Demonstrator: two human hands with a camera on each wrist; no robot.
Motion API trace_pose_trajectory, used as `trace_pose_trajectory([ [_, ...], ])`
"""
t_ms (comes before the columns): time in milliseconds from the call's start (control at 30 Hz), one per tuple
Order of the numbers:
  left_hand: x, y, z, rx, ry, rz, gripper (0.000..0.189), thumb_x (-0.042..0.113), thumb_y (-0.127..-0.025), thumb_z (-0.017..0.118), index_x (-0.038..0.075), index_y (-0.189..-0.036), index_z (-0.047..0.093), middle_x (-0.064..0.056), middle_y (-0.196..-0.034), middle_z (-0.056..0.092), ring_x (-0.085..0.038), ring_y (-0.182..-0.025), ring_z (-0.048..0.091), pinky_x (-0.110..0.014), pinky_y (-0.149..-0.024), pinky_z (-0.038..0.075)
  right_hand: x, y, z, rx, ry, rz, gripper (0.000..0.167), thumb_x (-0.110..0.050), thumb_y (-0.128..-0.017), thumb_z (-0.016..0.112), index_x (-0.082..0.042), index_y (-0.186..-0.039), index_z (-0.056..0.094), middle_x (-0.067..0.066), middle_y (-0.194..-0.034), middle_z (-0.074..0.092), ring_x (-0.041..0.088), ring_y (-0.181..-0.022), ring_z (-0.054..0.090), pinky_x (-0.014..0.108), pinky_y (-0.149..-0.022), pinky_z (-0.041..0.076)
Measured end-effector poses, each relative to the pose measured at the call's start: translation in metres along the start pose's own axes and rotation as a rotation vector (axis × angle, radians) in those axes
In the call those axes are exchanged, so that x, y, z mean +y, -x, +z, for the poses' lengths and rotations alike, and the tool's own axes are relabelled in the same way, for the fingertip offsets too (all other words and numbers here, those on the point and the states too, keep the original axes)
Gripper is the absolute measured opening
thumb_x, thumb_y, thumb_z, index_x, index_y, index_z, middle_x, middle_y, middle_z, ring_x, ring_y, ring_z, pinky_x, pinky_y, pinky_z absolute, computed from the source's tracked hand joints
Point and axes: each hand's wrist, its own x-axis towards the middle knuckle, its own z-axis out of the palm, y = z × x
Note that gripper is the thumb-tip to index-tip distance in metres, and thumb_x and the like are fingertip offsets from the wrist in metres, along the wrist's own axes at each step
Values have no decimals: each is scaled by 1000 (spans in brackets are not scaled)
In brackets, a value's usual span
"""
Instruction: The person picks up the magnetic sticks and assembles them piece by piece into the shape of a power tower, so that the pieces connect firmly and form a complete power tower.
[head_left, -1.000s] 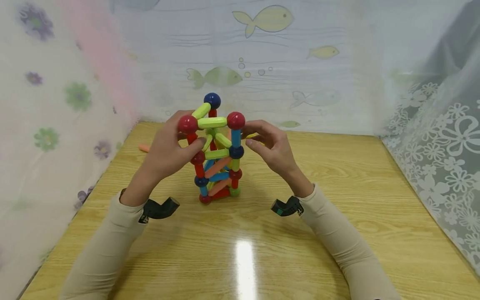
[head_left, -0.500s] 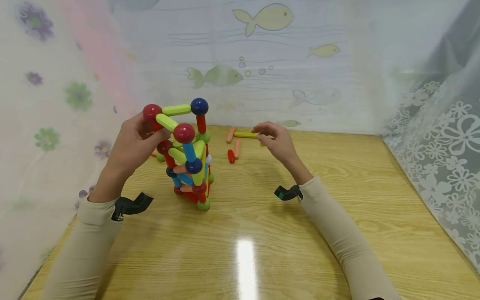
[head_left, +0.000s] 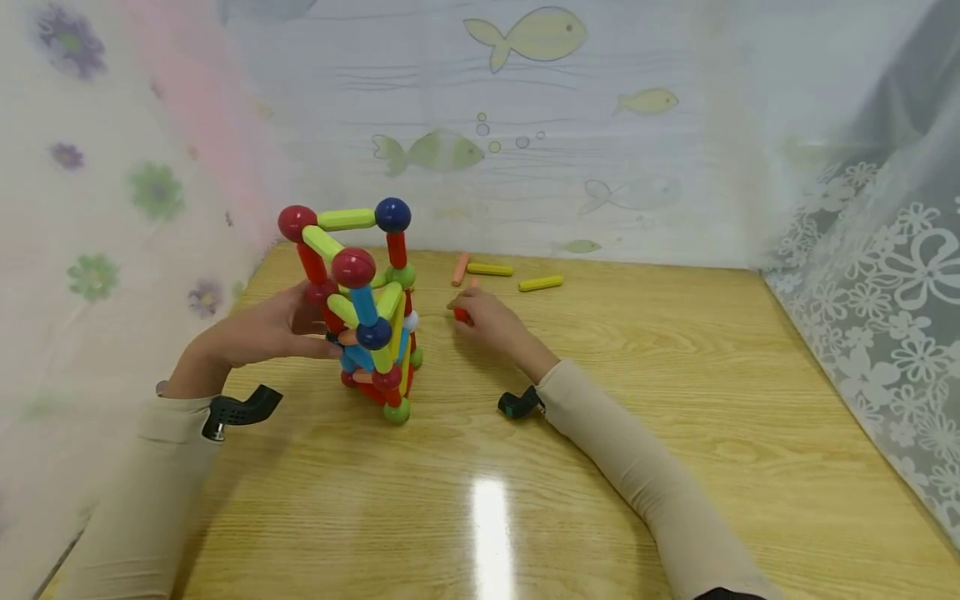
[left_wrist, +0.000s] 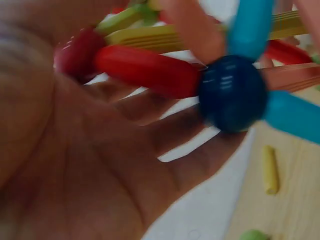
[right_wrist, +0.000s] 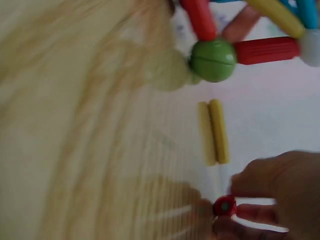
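Observation:
A tower of coloured magnetic rods and balls [head_left: 374, 335] stands upright on the table, left of centre in the head view. My left hand [head_left: 258, 333] reaches around its left side at mid-height, thumb in front and fingers behind. In the left wrist view these fingers [left_wrist: 185, 130] lie fairly straight and spread, beside a red rod [left_wrist: 150, 72] and a dark blue ball [left_wrist: 232, 92] of the tower. Right of the tower, low over the table, my right hand [head_left: 491, 325] pinches a short red magnetic rod [right_wrist: 225, 205] between thumb and fingers.
Behind my right hand lie two yellow rods [head_left: 490, 269] and an orange rod [head_left: 460, 269]; another orange rod [head_left: 474, 284] is partly covered by the hand. Printed curtains border the table [head_left: 675, 358] at the back and sides.
The tower has shifted left and turned. My left hand has slid down from its upper part to mid-height. My right hand has left the tower's side and come down onto the red rod.

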Motion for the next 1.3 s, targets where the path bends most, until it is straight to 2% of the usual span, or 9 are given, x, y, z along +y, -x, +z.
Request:
trace_pose_trajectory([
  [133, -7, -13, 13, -2, -28, -10, 67, 2, -96, 75, 2, -148, 33, -18, -134, 59, -30, -123, 62, -35, -99, 52, 1, 2, 6, 32, 86, 6, 6, -11, -102, 68, -6, -103, 71, 9, -108, 58, 22, -86, 58, 35, -76, 51],
  [200, -9, -19, 19, -6, -36, -5, 61, 3, -96, 74, 2, -145, 37, -17, -132, 59, -32, -122, 62, -36, -97, 53, 3, 4, 5, 41, 67, 41, 9, -7, -99, 71, -5, -107, 68, 10, -108, 58, 23, -88, 59, 36, -76, 51],
  [367, -17, -34, 29, 14, 17, -17, 55, 5, -99, 72, 2, -145, 42, -17, -133, 59, -34, -124, 60, -38, -98, 53, 8, 4, -13, 50, -135, 152, 32, 0, -92, 73, 1, -123, 64, 16, -111, 68, 28, -98, 66, 39, -84, 54],
  [467, -25, -42, 34, 33, 48, -21, 54, 6, -100, 70, -1, -146, 43, -17, -134, 59, -34, -124, 59, -37, -99, 52, 4, 8, -40, 180, -341, 151, 28, -2, -93, 73, 1, -121, 69, 14, -109, 73, 26, -97, 68, 36, -82, 56],
  [567, -30, -51, 40, 53, 78, -25, 53, 4, -100, 69, -4, -146, 43, -19, -134, 59, -35, -123, 58, -36, -99, 52, -9, 16, -76, 381, -607, 14, 26, 3, -94, 70, 4, -120, 72, 14, -111, 72, 27, -100, 68, 35, -81, 58],
  [733, -35, -71, 49, 87, 148, -18, 50, 5, -99, 62, -7, -144, 43, -21, -130, 58, -36, -119, 58, -37, -98, 52, -44, 33, -128, 617, -885, -382, 27, 12, -93, 69, 12, -120, 69, 20, -116, 70, 35, -105, 65, 40, -89, 57],
  [933, -37, -91, 64, 55, 247, 50, 48, 12, -103, 54, -6, -146, 43, -22, -133, 56, -35, -122, 56, -42, -101, 48, -78, 41, -148, 733, -756, -652, 32, -9, -97, 74, 16, -117, 67, 21, -112, 69, 39, -105, 62, 43, -92, 53],
  [1133, -46, -99, 74, 32, 291, 91, 46, 15, -106, 47, -3, -148, 41, -21, -132, 54, -35, -119, 59, -45, -105, 46, -87, 40, -145, 618, -558, -696, 26, 13, -93, 70, 12, -119, 69, 21, -120, 65, 37, -114, 57, 41, -91, 53],
  [1300, -49, -100, 74, 38, 296, 98, 45, 13, -107, 46, -2, -148, 42, -20, -133, 55, -35, -121, 58, -47, -108, 43, -86, 37, -144, 579, -487, -700, 35, 22, -87, 69, 9, -119, 72, 19, -121, 65, 27, -98, 61, 33, -78, 53],
])
